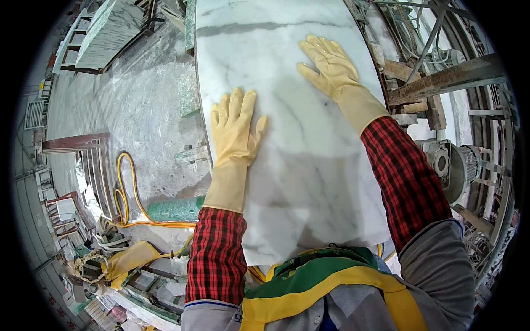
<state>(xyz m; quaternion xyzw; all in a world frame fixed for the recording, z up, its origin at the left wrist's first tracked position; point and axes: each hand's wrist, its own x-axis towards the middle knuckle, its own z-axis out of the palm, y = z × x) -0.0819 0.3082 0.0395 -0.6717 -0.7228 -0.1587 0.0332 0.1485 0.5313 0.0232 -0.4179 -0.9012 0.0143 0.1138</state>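
Observation:
A white marble slab (309, 138) with grey veins lies flat in front of me, one dark band crossing its far end. My left hand (234, 129), in a cream rubber glove, rests on the slab near its left edge, fingers stretched forward. Farther off and to the right, my right hand (331, 69) wears a matching glove and lies palm down with the fingers spread. Neither hand holds anything. Red-and-black checked sleeves cover both forearms. A shadow falls over the near part of the slab.
At right stand a rusty beam (450, 80) and a motor (450, 165) close to the slab. On the left floor lie a yellow hose (132, 171) and a green cylinder (174, 209). Marble slabs (107, 36) lean on a rack at the far left. Clutter fills the lower left.

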